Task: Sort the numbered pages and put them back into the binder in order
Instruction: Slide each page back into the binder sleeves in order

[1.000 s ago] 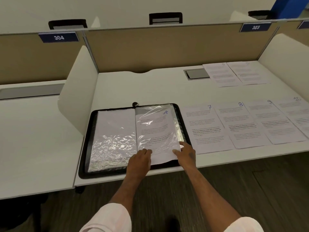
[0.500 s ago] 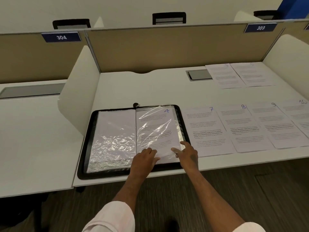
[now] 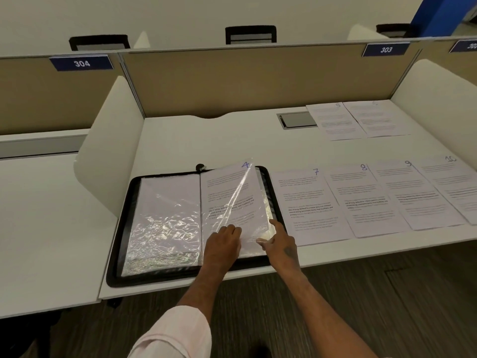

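A black zip binder point(image 3: 121, 228) lies open at the desk's front edge, with shiny plastic sleeves point(image 3: 165, 218) on its left side. Page 4 point(image 3: 227, 192) sits in the sleeve on the right side, and that sleeve is lifted off the binder at its right edge. My left hand point(image 3: 223, 245) presses flat on the sleeve's bottom edge. My right hand point(image 3: 280, 241) pinches the sleeve's lower right corner. Pages 7 point(image 3: 307, 202), 8 point(image 3: 361, 197), 9 point(image 3: 415, 192) and 10 point(image 3: 456, 184) lie in a row to the right. Page 5 point(image 3: 335, 120) and another sheet point(image 3: 376, 117) lie at the back right.
A grey cable hatch point(image 3: 296, 120) is set in the desk left of page 5. White side dividers point(image 3: 111, 156) and a tan back panel point(image 3: 258, 81) enclose the desk point(image 3: 206, 140). A neighbouring desk point(image 3: 46, 223) lies to the left.
Page 4 has slid fully into the sleeve. My right hand has taken the sleeve's lower right corner and lifted it off the binder. My left hand stays at the bottom edge.
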Demonstrator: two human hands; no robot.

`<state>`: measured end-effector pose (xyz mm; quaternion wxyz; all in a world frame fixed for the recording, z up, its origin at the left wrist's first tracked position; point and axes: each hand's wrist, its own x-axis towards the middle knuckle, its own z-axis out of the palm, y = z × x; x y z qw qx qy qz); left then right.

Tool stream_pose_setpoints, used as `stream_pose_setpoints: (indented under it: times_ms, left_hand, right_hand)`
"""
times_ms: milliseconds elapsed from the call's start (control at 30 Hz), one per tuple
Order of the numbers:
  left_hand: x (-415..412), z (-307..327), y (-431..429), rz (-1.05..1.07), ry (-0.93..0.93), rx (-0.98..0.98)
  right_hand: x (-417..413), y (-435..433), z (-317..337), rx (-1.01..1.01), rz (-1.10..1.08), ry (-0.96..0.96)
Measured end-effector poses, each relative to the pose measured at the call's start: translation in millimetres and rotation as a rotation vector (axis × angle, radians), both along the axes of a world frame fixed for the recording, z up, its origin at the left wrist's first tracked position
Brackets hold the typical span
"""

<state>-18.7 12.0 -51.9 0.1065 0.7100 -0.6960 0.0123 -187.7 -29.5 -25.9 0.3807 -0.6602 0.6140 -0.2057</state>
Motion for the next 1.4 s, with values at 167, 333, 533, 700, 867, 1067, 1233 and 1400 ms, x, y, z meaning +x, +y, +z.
stream_pose_setpoints:
  times_ms: [167,333,533,700,867,1067,1233,1400]
  left_hand:
    - [-5.6,10.3,10.1,-0.031,0.084,0.071]
    - [-6.4,27.5,15.7,0.037,0.147,-0.002]
    - [28.2,64.9,39.0,0.321,0.472,-0.294]
    - [88.2,72.7,75.0,0.481,0.379,-0.313]
    - [144.2,55.8,116.6,0.418,0.248,-0.228]
    - [174.6,34.4,145.3,0.518,0.28,0.151]
    - [180.7,17.2,151.6,0.518,0.271,0.371]
    - [184.4,12.6,148.7,0.508,0.228,0.482]
  right_hand:
    - [5.6,4.7,17.4,-0.2,0.127,0.148]
    - [29.3,18.4,49.9,-0.675,0.239,0.247]
    - [73.7,39.5,81.8,-1.07,0.499,0.084]
    - [109.9,47.3,64.7,-0.938,0.505,0.139]
    - [125.3,51.1,21.0,-0.412,0.67,0.489]
    - [111.9,55.9,-16.0,-0.114,0.731,0.745]
    - [103.0,65.5,-30.9,-0.048,0.749,0.767]
    - [102.9,59.2,-23.3,-0.024,0.754,0.793]
